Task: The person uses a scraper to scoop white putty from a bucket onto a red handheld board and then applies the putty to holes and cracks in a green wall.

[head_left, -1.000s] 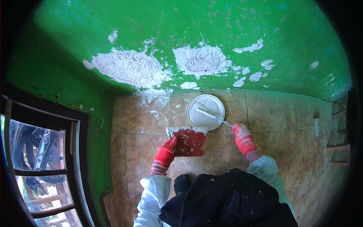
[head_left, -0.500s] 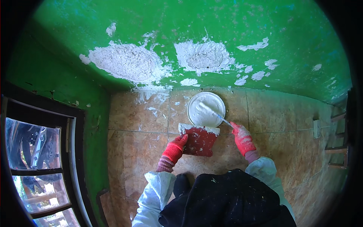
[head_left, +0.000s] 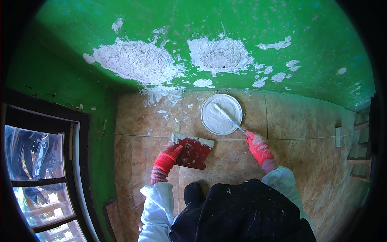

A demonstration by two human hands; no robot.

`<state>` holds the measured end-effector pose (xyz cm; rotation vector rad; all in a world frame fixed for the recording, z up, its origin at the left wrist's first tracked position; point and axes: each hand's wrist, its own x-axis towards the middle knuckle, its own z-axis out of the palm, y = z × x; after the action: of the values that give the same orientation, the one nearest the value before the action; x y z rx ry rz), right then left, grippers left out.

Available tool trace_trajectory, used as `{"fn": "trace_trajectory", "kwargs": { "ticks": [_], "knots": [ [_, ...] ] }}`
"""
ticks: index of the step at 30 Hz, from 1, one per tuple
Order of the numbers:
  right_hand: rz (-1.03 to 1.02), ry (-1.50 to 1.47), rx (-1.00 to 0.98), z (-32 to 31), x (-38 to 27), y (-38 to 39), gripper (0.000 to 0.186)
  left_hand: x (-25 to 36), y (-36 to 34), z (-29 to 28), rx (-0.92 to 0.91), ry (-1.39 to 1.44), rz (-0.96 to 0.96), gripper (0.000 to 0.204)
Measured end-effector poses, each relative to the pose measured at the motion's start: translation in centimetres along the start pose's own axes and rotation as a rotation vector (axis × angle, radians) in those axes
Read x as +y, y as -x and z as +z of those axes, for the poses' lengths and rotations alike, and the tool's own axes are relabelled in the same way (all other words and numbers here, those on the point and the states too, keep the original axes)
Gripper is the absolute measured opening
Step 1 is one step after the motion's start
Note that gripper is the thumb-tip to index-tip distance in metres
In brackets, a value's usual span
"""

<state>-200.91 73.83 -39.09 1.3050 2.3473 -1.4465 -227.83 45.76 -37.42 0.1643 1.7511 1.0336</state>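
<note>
Right grip [head_left: 259, 146] clasps a paste-coated tool [head_left: 230, 119], its long axis slanting up-left across the tub [head_left: 221, 133] of white paste [head_left: 213, 121]; left grip [head_left: 167, 158], farther off, holds a red scraper [head_left: 192, 154] below-left of that tub

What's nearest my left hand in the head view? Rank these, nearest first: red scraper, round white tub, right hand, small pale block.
1. Red scraper: held in the left hand.
2. Round white tub: ahead and to the right.
3. Right hand: farther across, to the right.
4. Small pale block: at the far right.
</note>
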Motion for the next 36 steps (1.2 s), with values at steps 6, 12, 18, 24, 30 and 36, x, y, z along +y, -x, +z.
{"fn": "trace_trajectory", "kwargs": {
  "ticks": [6, 12, 18, 24, 30, 36],
  "knots": [
    [-0.037, -0.045, 0.13, 0.4, -0.8, -0.2, 0.028, 0.7, -0.5, 1.7, 0.146, -0.2, 0.051, 0.035],
    [-0.239, 0.201, 0.526, -0.3, -3.9, 1.2, 0.04, 0.6, 0.5, 2.6, 0.35, 0.059, 0.109, 0.047],
    [-0.582, 0.569, 0.066, 2.0, -14.4, 6.7, 0.052, 4.1, 4.1, 3.9, 0.37, 0.192, 0.067, 0.06],
    [-0.643, 0.592, -0.026, 2.9, -11.5, 5.7, 0.046, 7.2, 4.7, 3.8, 0.227, 0.187, -0.1, 0.066],
    [-0.562, 0.73, -0.016, 4.6, -11.4, 6.4, 0.03, 5.6, 4.5, 4.3, 0.248, 0.132, 0.006, 0.065],
    [-0.572, 0.062, 0.275, 2.5, -12.4, 5.6, 0.016, 10.0, 8.3, 5.8, 0.499, 0.667, 0.184, 0.047]
  ]
}}
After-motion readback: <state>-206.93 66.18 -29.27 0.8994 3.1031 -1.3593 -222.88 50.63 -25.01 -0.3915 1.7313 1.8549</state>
